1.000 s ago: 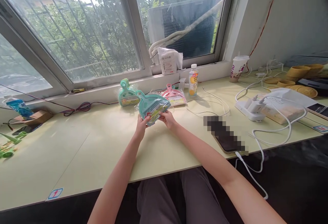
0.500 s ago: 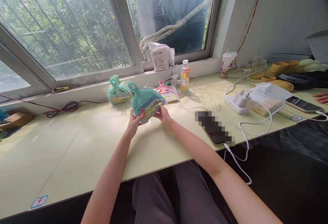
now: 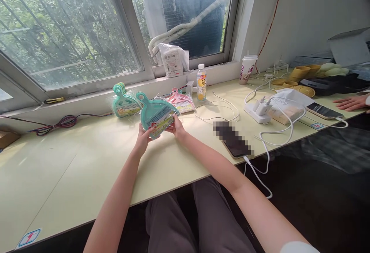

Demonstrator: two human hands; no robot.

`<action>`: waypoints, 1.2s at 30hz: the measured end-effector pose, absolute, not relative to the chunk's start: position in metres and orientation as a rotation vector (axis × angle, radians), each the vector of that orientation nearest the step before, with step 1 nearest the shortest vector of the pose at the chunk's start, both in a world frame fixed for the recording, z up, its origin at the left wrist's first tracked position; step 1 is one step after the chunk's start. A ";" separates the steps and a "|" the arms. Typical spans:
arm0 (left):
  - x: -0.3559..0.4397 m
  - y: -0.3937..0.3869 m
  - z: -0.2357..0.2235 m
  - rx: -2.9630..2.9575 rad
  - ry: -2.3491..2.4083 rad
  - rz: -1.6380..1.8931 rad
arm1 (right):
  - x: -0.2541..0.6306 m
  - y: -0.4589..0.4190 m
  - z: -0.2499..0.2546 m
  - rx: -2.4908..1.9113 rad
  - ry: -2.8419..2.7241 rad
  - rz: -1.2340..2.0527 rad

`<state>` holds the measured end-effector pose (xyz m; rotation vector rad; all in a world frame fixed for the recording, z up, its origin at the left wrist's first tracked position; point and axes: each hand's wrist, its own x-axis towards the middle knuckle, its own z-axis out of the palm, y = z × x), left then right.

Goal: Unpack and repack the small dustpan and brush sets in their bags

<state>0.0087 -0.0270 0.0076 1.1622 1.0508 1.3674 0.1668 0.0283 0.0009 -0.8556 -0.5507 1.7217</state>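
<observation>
Between my two hands is a teal dustpan point(image 3: 150, 110) with a small brush inside it, wrapped in clear plastic with a printed label. My left hand point(image 3: 143, 139) grips its lower left edge, and my right hand point(image 3: 177, 127) holds its lower right corner. The dustpan is tilted up above the table, its looped handle pointing to the upper left. Behind it on the left lies a stack of green dustpans point(image 3: 124, 104) in plastic. A pink dustpan set point(image 3: 182, 102), also wrapped, lies behind it on the right, partly hidden.
On the pale table point(image 3: 86, 176) are a phone point(image 3: 235, 143) on a charging cable, a drink bottle point(image 3: 201, 83), a paper cup point(image 3: 248, 69) and a white power strip point(image 3: 257, 114). Another person's hand point(image 3: 351, 102) rests at the far right near a second phone point(image 3: 325, 111).
The camera view has turned slightly to the right, so everything appears shifted left. More of the other person's hand shows. Both my hands keep holding the teal dustpan.
</observation>
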 end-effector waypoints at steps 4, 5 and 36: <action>0.008 -0.027 0.009 1.191 1.047 1.337 | 0.167 0.029 0.003 -0.857 -0.538 1.751; 0.008 -0.027 0.010 1.188 1.051 1.336 | 0.167 0.030 0.004 -0.875 -0.539 1.764; -0.026 -0.018 0.002 1.031 1.092 1.171 | 0.199 0.040 -0.015 -1.108 -2.035 -0.113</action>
